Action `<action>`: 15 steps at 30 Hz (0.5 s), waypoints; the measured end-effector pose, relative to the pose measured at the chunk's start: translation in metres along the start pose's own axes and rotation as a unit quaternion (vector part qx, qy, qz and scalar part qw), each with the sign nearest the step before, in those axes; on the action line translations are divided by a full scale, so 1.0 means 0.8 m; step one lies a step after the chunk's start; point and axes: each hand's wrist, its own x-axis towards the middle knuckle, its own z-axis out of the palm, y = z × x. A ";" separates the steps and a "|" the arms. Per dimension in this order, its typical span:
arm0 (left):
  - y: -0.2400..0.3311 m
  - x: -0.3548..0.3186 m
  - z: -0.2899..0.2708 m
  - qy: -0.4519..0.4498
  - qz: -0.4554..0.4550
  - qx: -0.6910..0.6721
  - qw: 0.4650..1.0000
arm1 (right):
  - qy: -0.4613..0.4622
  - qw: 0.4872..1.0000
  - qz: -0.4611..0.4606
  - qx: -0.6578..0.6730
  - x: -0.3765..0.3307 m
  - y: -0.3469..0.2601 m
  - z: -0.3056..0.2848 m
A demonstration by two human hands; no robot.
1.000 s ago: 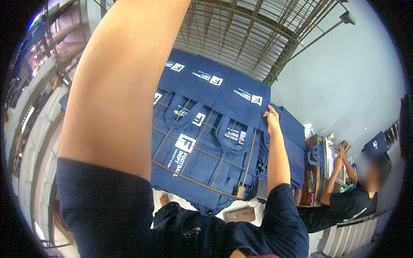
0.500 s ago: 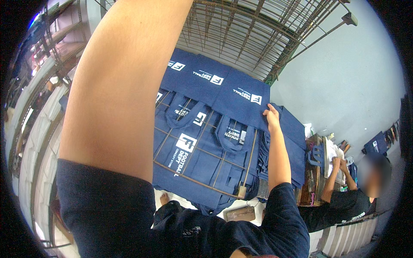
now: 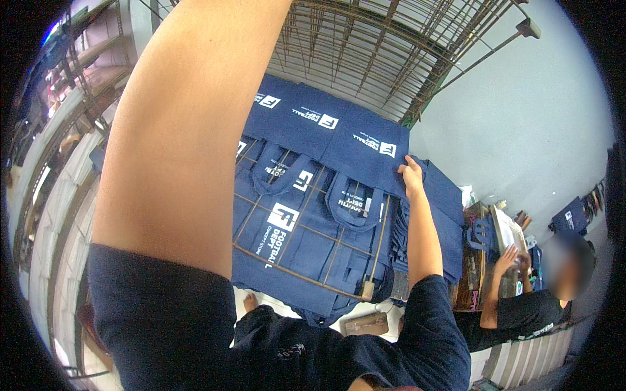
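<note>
Several navy blue tote bags with white printing point(image 3: 306, 117) lie spread in rows on a wire rack point(image 3: 306, 229). My right hand point(image 3: 412, 177) reaches out and grips the lower right edge of the rightmost navy bag point(image 3: 368, 143) in the top row. My left forearm point(image 3: 189, 130) rises steeply across the left of the view, and its hand is out of sight above the frame. Both my sleeves are dark blue.
A stack of more navy bags point(image 3: 450, 195) hangs just right of my right hand. A person in a dark shirt point(image 3: 521, 313) sits at a cluttered wooden table point(image 3: 471, 274) on the right. A metal grid point(image 3: 365, 52) and a grey wall point(image 3: 521, 117) lie beyond.
My arms and the bags stay almost as they were. The seated person's raised hand has dropped lower over the table.
</note>
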 end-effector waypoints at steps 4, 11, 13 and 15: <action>-0.004 0.000 0.007 0.022 0.010 -0.013 1.000 | -0.002 1.000 -0.002 -0.013 -0.001 -0.003 0.000; -0.002 0.021 0.020 0.018 0.054 0.037 0.998 | 0.135 0.988 -0.065 -0.031 -0.019 0.023 -0.036; -0.008 0.033 0.032 0.017 0.075 0.066 0.995 | 0.154 0.983 -0.076 0.064 -0.061 0.026 -0.054; -0.021 0.055 0.042 0.024 0.106 0.099 0.989 | 0.204 0.968 -0.079 0.127 -0.099 0.054 -0.091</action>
